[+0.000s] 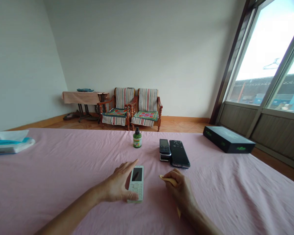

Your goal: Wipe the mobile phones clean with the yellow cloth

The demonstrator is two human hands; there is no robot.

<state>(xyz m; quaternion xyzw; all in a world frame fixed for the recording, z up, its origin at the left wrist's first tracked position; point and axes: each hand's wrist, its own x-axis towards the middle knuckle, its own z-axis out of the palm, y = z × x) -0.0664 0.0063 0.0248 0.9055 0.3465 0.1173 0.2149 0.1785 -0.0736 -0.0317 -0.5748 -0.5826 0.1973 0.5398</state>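
Observation:
A white keypad phone (136, 186) lies face up on the pink cloth. Beside its left edge is my left hand (120, 182), thumb and fingers spread apart. The thumb reaches over the lower keys; whether it presses on them I cannot tell. To the right of that phone, my right hand (180, 189) is closed around a thin yellowish cloth (170, 180). One end of it pokes out by the fingertips and another below the palm. Farther back lie a dark keypad phone (164, 147), on top of another device, and a black smartphone (179, 154).
A green bottle with a black cap (137, 139) stands behind the phones. At the right is a black box (227, 139), at the far left a tissue pack (12, 143). The pink cloth (63, 163) has wrinkles. Two wooden chairs (148, 101) stand beyond its far edge.

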